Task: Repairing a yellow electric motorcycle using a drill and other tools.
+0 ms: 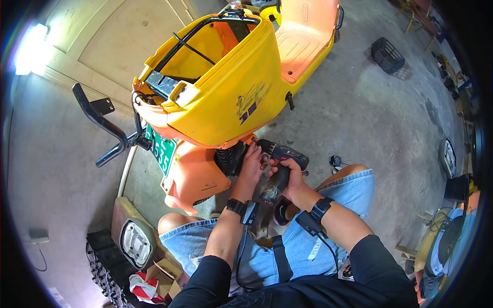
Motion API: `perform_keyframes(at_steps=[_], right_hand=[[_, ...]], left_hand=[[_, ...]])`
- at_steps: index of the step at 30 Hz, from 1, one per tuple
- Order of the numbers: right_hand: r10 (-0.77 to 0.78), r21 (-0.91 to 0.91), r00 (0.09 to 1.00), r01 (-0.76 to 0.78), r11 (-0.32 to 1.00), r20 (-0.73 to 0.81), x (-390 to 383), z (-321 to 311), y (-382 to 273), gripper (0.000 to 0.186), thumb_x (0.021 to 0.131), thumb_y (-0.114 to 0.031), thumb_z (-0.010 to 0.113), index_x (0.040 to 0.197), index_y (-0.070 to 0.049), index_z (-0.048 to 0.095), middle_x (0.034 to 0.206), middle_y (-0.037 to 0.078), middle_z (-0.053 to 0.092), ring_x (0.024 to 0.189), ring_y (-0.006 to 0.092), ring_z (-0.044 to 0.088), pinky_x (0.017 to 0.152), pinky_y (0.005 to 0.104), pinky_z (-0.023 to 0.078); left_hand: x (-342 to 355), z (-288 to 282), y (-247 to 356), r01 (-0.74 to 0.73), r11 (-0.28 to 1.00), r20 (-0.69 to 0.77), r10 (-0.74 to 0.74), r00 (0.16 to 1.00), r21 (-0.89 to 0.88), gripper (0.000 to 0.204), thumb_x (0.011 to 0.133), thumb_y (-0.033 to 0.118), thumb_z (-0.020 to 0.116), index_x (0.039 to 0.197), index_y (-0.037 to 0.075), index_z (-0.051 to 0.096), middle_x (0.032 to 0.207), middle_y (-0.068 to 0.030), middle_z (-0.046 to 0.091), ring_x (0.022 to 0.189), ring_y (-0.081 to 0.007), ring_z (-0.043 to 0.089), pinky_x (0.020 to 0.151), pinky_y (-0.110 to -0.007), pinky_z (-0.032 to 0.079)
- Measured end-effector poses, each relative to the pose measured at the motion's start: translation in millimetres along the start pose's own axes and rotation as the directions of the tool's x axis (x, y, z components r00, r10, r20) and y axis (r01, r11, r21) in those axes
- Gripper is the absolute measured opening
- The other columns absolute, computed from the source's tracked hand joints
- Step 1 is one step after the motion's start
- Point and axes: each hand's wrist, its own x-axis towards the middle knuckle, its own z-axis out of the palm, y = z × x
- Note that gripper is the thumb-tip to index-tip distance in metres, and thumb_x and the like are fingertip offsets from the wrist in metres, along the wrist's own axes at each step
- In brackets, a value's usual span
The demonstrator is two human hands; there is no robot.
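Observation:
My right hand [288,173] grips a black power drill [286,156] by its handle, the chuck pointing left toward the underside of a yellow scooter body [205,118]. My left hand [252,163] has its fingers closed beside the chuck, at an orange part under the body; what they hold is too small to make out. Just left of my hands are a black ribbed part [228,159] and an orange front fender [190,177] with a green plate [158,151].
A loose black handlebar [110,131] juts left. Behind are the orange seat and footboard [300,46] and a door [108,46]. A black basket [385,54] lies on the concrete floor [359,118]. Boxes and a white-grey panel [136,241] lean low left; assorted items line the right side.

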Motion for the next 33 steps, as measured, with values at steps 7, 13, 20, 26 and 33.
perform_keyframes(at_steps=[7,13,20,26,33], right_hand=[[0.004,-0.033,1.000,-0.004,0.999,0.005,-0.7,2.9,0.8,0.028,0.081,-0.024,0.055,0.096,-0.002,0.063,0.073,0.004,0.060,0.070,0.0205,0.061,0.073,0.0328,0.054],[-0.026,-0.029,1.000,0.026,0.999,0.001,4.6,-2.4,-0.1,0.026,0.082,-0.024,0.055,0.093,-0.002,0.061,0.072,0.005,0.060,0.067,0.0187,0.060,0.072,0.0333,0.055],[-0.044,0.013,0.999,0.043,0.999,0.024,7.7,-6.7,0.6,0.018,0.084,-0.017,0.054,0.094,-0.003,0.059,0.084,0.007,0.062,0.071,0.0186,0.060,0.073,0.0372,0.054],[-0.008,0.025,0.999,0.007,1.000,0.040,7.2,-6.6,-0.6,0.019,0.084,-0.019,0.054,0.093,-0.002,0.059,0.082,0.007,0.062,0.070,0.0179,0.060,0.073,0.0363,0.054],[-0.027,-0.002,0.995,0.027,1.000,0.096,3.8,-2.0,-1.9,0.024,0.084,-0.020,0.054,0.096,-0.001,0.061,0.085,0.008,0.064,0.071,0.0176,0.061,0.073,0.0344,0.054]], left_hand=[[1.4,-1.3,0.3,-0.017,0.999,0.005,0.017,1.000,0.032,0.039,0.103,0.020,0.047,0.140,0.015,0.037,0.079,-0.0034,0.053,0.069,-0.0156,0.057,0.056,-0.025,0.040],[7.7,-7.4,-5.6,-0.057,0.998,-0.002,0.057,0.998,-0.005,0.034,0.101,0.019,0.049,0.134,0.012,0.042,0.083,-0.0025,0.055,0.072,-0.0137,0.055,0.056,-0.025,0.039],[8.1,-11.1,-2.4,-0.066,0.994,-0.007,0.066,0.998,-0.085,0.025,0.099,0.015,0.048,0.123,0.010,0.049,0.089,-0.0005,0.056,0.078,-0.0122,0.055,0.057,-0.025,0.039],[8.9,-8.8,-6.6,-0.086,0.991,-0.048,0.081,0.996,-0.102,0.027,0.099,0.018,0.049,0.125,0.011,0.049,0.089,0.0002,0.053,0.079,-0.0120,0.054,0.057,-0.024,0.039],[11.0,-7.5,-2.5,-0.022,0.992,-0.098,0.010,0.995,-0.127,0.028,0.101,0.029,0.051,0.123,0.011,0.053,0.090,-0.0005,0.051,0.077,-0.0126,0.050,0.057,-0.024,0.038]])
